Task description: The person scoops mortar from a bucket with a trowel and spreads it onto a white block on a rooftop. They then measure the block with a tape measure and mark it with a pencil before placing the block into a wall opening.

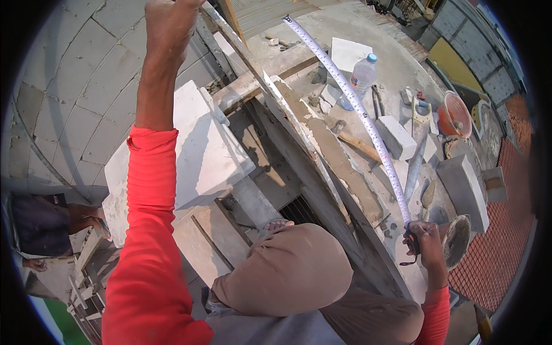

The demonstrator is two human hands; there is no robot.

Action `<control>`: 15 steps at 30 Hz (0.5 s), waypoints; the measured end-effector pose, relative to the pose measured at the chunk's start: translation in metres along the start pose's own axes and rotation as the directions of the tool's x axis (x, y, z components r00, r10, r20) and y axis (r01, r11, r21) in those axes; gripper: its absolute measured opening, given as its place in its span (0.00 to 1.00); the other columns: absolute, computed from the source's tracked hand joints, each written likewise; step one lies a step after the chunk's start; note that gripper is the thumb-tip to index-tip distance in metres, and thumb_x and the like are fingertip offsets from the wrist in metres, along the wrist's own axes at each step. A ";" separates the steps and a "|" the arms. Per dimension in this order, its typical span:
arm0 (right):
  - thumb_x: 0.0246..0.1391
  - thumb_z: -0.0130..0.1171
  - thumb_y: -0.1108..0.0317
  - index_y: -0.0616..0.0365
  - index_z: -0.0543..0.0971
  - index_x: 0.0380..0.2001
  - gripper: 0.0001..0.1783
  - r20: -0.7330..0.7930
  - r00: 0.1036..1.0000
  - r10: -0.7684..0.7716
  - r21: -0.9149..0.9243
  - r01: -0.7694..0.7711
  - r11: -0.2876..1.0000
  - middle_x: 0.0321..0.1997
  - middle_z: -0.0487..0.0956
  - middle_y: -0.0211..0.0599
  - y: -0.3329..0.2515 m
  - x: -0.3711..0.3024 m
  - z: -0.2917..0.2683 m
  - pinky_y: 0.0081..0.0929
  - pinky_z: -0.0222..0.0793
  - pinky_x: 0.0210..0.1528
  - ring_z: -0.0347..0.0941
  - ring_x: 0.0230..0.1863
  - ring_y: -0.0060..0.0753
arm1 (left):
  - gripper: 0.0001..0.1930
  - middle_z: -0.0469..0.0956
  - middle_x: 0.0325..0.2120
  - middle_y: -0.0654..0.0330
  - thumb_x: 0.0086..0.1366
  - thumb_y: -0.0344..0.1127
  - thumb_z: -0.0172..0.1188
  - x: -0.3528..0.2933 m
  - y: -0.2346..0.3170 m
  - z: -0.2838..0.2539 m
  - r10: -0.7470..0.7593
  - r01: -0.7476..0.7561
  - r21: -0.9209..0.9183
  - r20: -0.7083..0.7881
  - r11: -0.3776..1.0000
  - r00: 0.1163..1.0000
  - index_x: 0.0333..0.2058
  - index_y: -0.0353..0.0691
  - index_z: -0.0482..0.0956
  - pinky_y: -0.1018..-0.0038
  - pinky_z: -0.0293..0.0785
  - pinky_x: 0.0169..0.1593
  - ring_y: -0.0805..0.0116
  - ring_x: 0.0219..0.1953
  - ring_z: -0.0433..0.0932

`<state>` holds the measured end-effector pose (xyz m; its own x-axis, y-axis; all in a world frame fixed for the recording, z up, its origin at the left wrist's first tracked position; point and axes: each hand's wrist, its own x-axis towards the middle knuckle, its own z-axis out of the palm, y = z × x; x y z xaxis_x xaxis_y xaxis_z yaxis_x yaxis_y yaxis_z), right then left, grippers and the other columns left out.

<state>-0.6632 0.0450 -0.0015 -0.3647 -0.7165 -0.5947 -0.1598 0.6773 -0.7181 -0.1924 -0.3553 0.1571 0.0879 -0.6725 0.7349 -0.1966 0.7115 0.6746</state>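
Observation:
In my right hand (425, 244), low at the right, is a dark tape measure (411, 242), gripped in closed fingers. Its white blade (365, 118) runs out in a curve up and to the left, over the ledge, and its tip hangs free near the top. My left arm, in a red sleeve, reaches far up. My left hand (170, 29) is closed like a fist at the upper edge, beside a long upright board (253, 60); what it holds, if anything, is hidden. Wet mortar (328, 141) lies in a strip along the ledge below the blade.
White blocks (198, 144) are stacked left of the gap. On the ledge are a water bottle (363, 77), a wooden handle (359, 146), pliers (377, 100), more blocks (397, 138), an orange bucket (454, 115) and a mortar bowl (457, 241). Another person's leg (83, 218) shows at far left.

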 end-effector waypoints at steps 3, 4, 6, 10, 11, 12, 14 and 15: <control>0.66 0.57 0.61 0.61 0.83 0.29 0.17 0.008 1.000 0.006 -0.154 -0.005 0.988 0.22 0.78 0.30 -0.023 0.035 0.023 0.24 0.72 0.20 0.72 0.19 0.21 | 0.21 0.85 0.47 0.55 0.70 0.39 0.69 -0.054 -0.033 -0.047 -0.308 0.318 0.133 -0.088 0.939 0.947 0.56 0.31 0.82 0.68 0.78 0.58 0.67 0.50 0.83; 0.66 0.57 0.61 0.61 0.83 0.27 0.17 0.009 1.000 -0.009 -0.185 0.011 0.983 0.21 0.77 0.29 -0.030 0.049 0.033 0.24 0.71 0.19 0.71 0.19 0.20 | 0.21 0.85 0.46 0.55 0.71 0.39 0.67 -0.075 -0.045 -0.062 -0.411 0.423 0.182 -0.100 0.888 0.906 0.57 0.31 0.82 0.68 0.79 0.58 0.67 0.50 0.83; 0.65 0.57 0.60 0.60 0.81 0.24 0.18 0.007 0.999 -0.040 -0.239 0.041 0.970 0.20 0.75 0.28 -0.043 0.075 0.053 0.25 0.69 0.19 0.69 0.18 0.19 | 0.21 0.86 0.43 0.55 0.71 0.38 0.66 -0.116 -0.071 -0.086 -0.573 0.559 0.367 -0.083 0.743 0.815 0.56 0.30 0.81 0.70 0.79 0.53 0.67 0.46 0.85; 0.65 0.57 0.61 0.60 0.78 0.21 0.19 0.050 0.990 -0.132 -0.251 0.141 0.958 0.17 0.71 0.28 -0.062 0.122 0.090 0.27 0.65 0.17 0.65 0.16 0.20 | 0.17 0.88 0.39 0.55 0.70 0.35 0.63 -0.183 -0.101 -0.116 -0.592 0.485 0.624 -0.045 0.612 0.805 0.52 0.33 0.84 0.72 0.80 0.50 0.68 0.40 0.85; 0.65 0.56 0.61 0.60 0.78 0.20 0.20 0.064 0.989 -0.134 -0.255 0.146 0.956 0.17 0.71 0.28 -0.065 0.129 0.097 0.27 0.64 0.17 0.64 0.16 0.20 | 0.16 0.89 0.40 0.55 0.70 0.35 0.63 -0.194 -0.105 -0.119 -0.625 0.511 0.639 -0.060 0.575 0.778 0.52 0.33 0.84 0.71 0.80 0.51 0.68 0.40 0.85; 0.65 0.56 0.62 0.60 0.77 0.20 0.20 0.081 0.986 -0.147 -0.248 0.162 0.955 0.16 0.71 0.28 -0.068 0.135 0.103 0.27 0.63 0.16 0.64 0.15 0.20 | 0.16 0.88 0.40 0.55 0.70 0.35 0.63 -0.201 -0.108 -0.121 -0.589 0.482 0.615 -0.035 0.625 0.808 0.52 0.33 0.84 0.70 0.80 0.51 0.67 0.41 0.86; 0.63 0.58 0.57 0.59 0.78 0.26 0.17 0.127 0.985 -0.114 -0.252 0.143 0.957 0.20 0.73 0.27 -0.075 0.144 0.114 0.26 0.67 0.16 0.68 0.17 0.20 | 0.16 0.88 0.40 0.54 0.70 0.35 0.63 -0.208 -0.112 -0.123 -0.546 0.450 0.569 -0.003 0.688 0.838 0.52 0.33 0.84 0.70 0.80 0.52 0.65 0.42 0.86; 0.63 0.58 0.57 0.59 0.78 0.26 0.17 0.155 0.979 -0.132 -0.269 0.170 0.948 0.20 0.73 0.27 -0.078 0.146 0.118 0.26 0.68 0.16 0.68 0.17 0.21 | 0.16 0.88 0.40 0.54 0.70 0.35 0.63 -0.210 -0.112 -0.122 -0.558 0.454 0.588 -0.005 0.670 0.830 0.52 0.33 0.84 0.70 0.79 0.53 0.66 0.42 0.86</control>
<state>-0.5959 -0.1322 -0.0751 -0.1940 -0.8169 -0.5432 -0.4603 0.5648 -0.6849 -0.0695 -0.2691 -0.0645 0.1876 -0.9539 0.2341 -0.6661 0.0515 0.7441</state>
